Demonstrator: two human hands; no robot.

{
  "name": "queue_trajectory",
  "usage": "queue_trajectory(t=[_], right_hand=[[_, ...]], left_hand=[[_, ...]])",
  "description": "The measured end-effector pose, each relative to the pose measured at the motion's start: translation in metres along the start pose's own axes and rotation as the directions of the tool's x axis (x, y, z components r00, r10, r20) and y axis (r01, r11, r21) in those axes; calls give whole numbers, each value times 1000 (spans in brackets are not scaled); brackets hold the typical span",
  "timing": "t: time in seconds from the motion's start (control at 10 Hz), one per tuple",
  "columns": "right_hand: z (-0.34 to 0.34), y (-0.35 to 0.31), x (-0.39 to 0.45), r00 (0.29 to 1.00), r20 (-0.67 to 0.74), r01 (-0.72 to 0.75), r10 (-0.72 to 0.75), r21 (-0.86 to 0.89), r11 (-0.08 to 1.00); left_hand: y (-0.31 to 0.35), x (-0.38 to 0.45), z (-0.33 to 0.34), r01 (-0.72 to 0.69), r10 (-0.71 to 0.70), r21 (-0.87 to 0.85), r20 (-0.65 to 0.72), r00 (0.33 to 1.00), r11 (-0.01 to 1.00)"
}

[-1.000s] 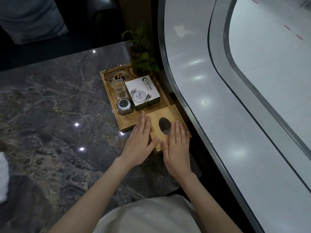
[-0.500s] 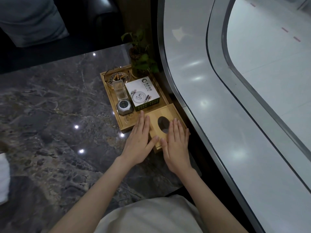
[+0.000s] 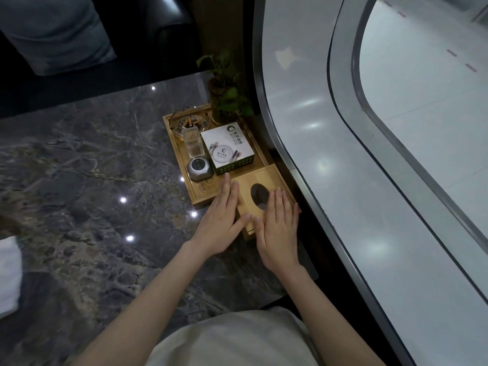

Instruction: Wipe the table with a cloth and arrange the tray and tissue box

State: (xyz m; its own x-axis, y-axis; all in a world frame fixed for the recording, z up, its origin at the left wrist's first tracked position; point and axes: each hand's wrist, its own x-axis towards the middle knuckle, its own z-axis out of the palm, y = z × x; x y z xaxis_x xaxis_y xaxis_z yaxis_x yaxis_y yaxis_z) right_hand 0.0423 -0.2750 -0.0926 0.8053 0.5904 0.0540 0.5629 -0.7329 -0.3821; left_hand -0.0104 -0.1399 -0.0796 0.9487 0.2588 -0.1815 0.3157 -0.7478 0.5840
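A wooden tissue box [image 3: 264, 180] with an oval opening sits at the near right end of the wooden tray [image 3: 200, 192], on the dark marble table [image 3: 87, 180]. With straight fingers, my left hand [image 3: 221, 223] rests against the box's left side, its thumb on the near top corner. Flat on the box's near top lies my right hand [image 3: 277, 228], fingertips at the opening. A white cloth [image 3: 8, 276] lies at the table's left edge, partly cut off by the frame.
The tray holds a glass ashtray [image 3: 188, 121] with butts, a clear toothpick holder [image 3: 194, 142], a grey hexagonal device [image 3: 199, 169] and a white printed box [image 3: 228, 147]. A small potted plant [image 3: 224, 99] stands behind. A curved grey ledge [image 3: 303, 128] borders the table's right side.
Both hands and the tissue box have shifted slightly away from me, the box's far end now reaching closer to the white printed box. Nothing else has moved.
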Motion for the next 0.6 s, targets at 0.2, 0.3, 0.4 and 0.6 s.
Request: queue_trajectory(t=[0.2,0.3,0.4,0.6], right_hand=[[0,0,1,1000,3,2,-2,-9,1000],[-3,-2,1,1000,-1,0,0,-14,1000],[-8,-4,2,1000,5,-13,13,-16,1000],[-19,-10,16,999,0,-43,43,79,996]], left_hand=[[0,1,-3,8,-8,2,24,1000,1000],[1,0,-5,6,-6,21,20,1000,1000],[2,0,-8,7,-8,74,12,1000,997],[11,-1,-22,64,-63,20,-25,998,998]])
